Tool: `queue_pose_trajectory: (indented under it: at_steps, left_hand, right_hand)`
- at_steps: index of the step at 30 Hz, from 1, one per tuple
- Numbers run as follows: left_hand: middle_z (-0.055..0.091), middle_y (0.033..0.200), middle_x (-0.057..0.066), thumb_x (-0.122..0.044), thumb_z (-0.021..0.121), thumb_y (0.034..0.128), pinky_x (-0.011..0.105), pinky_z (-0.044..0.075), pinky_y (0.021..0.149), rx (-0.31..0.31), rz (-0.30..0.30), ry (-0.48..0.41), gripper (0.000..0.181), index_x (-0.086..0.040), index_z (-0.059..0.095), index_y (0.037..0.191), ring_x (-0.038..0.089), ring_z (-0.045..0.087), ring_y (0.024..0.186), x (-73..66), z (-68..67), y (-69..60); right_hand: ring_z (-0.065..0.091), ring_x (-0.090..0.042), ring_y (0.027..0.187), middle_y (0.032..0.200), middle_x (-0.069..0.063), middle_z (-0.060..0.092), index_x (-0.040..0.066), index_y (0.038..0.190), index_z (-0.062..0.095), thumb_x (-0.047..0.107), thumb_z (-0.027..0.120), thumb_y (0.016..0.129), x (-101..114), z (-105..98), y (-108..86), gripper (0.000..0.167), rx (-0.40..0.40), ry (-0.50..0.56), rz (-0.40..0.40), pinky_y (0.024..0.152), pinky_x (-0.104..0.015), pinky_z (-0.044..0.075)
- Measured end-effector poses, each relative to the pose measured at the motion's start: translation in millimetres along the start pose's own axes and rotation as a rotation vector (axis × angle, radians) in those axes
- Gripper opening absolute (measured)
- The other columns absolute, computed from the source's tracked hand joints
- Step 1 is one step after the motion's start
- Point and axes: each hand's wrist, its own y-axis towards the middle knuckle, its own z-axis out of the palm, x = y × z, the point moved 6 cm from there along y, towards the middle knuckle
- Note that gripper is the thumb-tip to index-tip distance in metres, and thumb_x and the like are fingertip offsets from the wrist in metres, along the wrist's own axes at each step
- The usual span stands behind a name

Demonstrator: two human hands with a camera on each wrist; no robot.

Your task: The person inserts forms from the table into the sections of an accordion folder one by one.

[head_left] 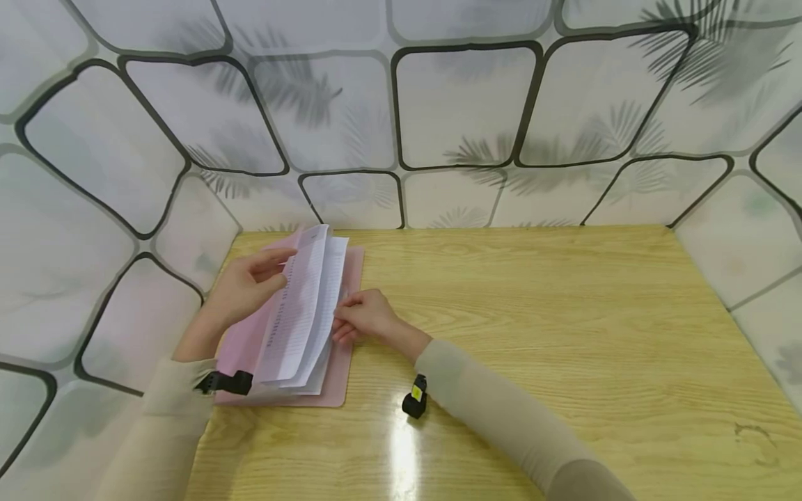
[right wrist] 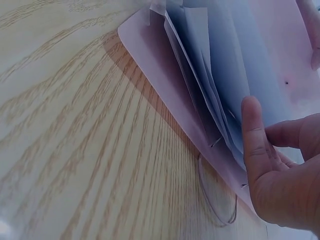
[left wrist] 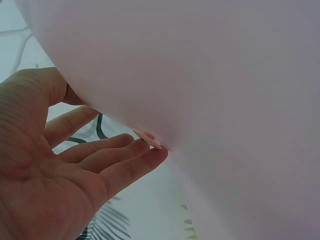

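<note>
A pink folder (head_left: 354, 278) lies spread on the table, with a stack of white printed sheets (head_left: 307, 299) standing partly raised inside it. My left hand (head_left: 253, 284) holds up the folder's pink cover (left wrist: 200, 75) by its edge. In the left wrist view the thumb is partly hidden behind that cover, and the fingertips meet a small round button (left wrist: 147, 138) on it. On the other side, my right hand (head_left: 366, 316) pinches the right edge of the sheets. Seen from the right wrist, the sheets (right wrist: 220, 75) fan apart beside the thumb (right wrist: 254, 130).
A thin cord loop (right wrist: 202, 187) hangs from the folder's edge onto the wood-grain table (head_left: 532, 334). Patterned wall covering (head_left: 464, 111) encloses the back and both sides. Black wrist cameras sit on both sleeves, one of them at the right cuff (head_left: 415, 398).
</note>
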Motion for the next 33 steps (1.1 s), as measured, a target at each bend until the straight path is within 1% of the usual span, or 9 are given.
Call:
queue_pose_trajectory:
  at_steps: [2,5,7,9,14,20,24,28,33]
  left_hand:
    - [0.061,0.142,0.033,-0.002,0.061,0.0982,0.003,0.047,0.087,-0.001,0.005,0.006,0.046,0.006,0.060,0.143,0.051,0.061,0.128,0.0,0.0,0.1]
    - [0.061,0.142,0.033,-0.001,0.060,0.0978,0.003,0.047,0.088,-0.002,0.014,0.002,0.045,0.006,0.061,0.143,0.051,0.061,0.127,-1.1,-0.1,-0.2]
    - [0.061,0.143,0.032,0.000,0.059,0.0973,0.002,0.047,0.088,-0.002,0.016,-0.003,0.045,0.006,0.061,0.142,0.052,0.060,0.128,-1.5,-0.2,-0.2]
    - [0.061,0.144,0.031,0.001,0.059,0.0970,0.002,0.046,0.088,-0.002,0.015,-0.007,0.045,0.006,0.061,0.142,0.052,0.060,0.128,-2.0,-0.2,-0.4]
    - [0.060,0.145,0.031,0.000,0.060,0.0978,0.002,0.046,0.088,0.004,0.002,-0.005,0.046,0.006,0.060,0.143,0.050,0.060,0.130,-0.2,0.4,0.9]
    - [0.060,0.145,0.032,-0.001,0.060,0.0982,0.002,0.046,0.089,0.009,-0.003,-0.008,0.046,0.007,0.059,0.144,0.049,0.061,0.130,0.2,1.4,1.4]
    - [0.060,0.144,0.032,-0.001,0.060,0.0982,0.002,0.046,0.088,0.009,-0.005,-0.007,0.046,0.007,0.059,0.144,0.050,0.061,0.129,-0.1,2.4,0.7]
    - [0.060,0.144,0.033,0.000,0.060,0.0979,0.003,0.047,0.088,0.020,-0.002,-0.012,0.047,0.007,0.058,0.144,0.050,0.061,0.128,-0.2,5.3,0.2]
    - [0.059,0.145,0.033,0.001,0.061,0.0970,0.003,0.047,0.088,0.033,0.010,-0.013,0.048,0.009,0.058,0.144,0.051,0.060,0.130,2.0,10.3,0.5]
  right_hand:
    - [0.069,-0.014,0.054,0.076,-0.013,0.073,-0.014,0.117,0.067,0.000,0.060,0.101,0.7,1.3,0.0,0.022,0.002,-0.003,0.000,0.058,-0.030,0.063]
    - [0.068,-0.014,0.054,0.082,-0.022,0.075,-0.015,0.117,0.066,0.000,0.060,0.101,1.4,3.7,0.8,0.022,0.003,-0.005,-0.010,0.058,-0.029,0.063]
    - [0.068,-0.014,0.054,0.085,-0.024,0.076,-0.016,0.116,0.066,-0.001,0.060,0.101,1.6,4.8,1.8,0.022,0.001,-0.008,-0.020,0.058,-0.030,0.063]
    - [0.068,-0.014,0.053,0.084,-0.024,0.075,-0.016,0.116,0.066,0.000,0.060,0.101,1.4,5.7,2.9,0.022,-0.002,-0.008,-0.026,0.058,-0.030,0.063]
    - [0.067,-0.013,0.052,0.073,-0.011,0.070,-0.014,0.114,0.065,0.001,0.061,0.101,0.6,7.3,4.7,0.020,-0.013,0.004,-0.014,0.054,-0.028,0.061]
    - [0.068,-0.014,0.052,0.073,-0.010,0.070,-0.012,0.110,0.067,0.001,0.062,0.101,0.7,5.2,4.0,0.018,-0.030,-0.002,-0.018,0.054,-0.029,0.062]
    - [0.068,-0.014,0.053,0.080,-0.017,0.075,-0.012,0.114,0.068,0.002,0.062,0.100,3.6,-1.2,-0.8,0.021,-0.030,-0.027,-0.025,0.057,-0.032,0.063]
    - [0.069,-0.014,0.056,0.090,-0.024,0.078,-0.012,0.117,0.068,0.004,0.062,0.100,7.5,-13.5,-5.0,0.024,-0.030,-0.067,-0.039,0.059,-0.033,0.064]
    - [0.071,-0.013,0.058,0.093,-0.020,0.078,-0.011,0.124,0.066,0.007,0.064,0.102,12.8,-38.7,-7.9,0.028,-0.060,-0.097,-0.054,0.060,-0.031,0.064]
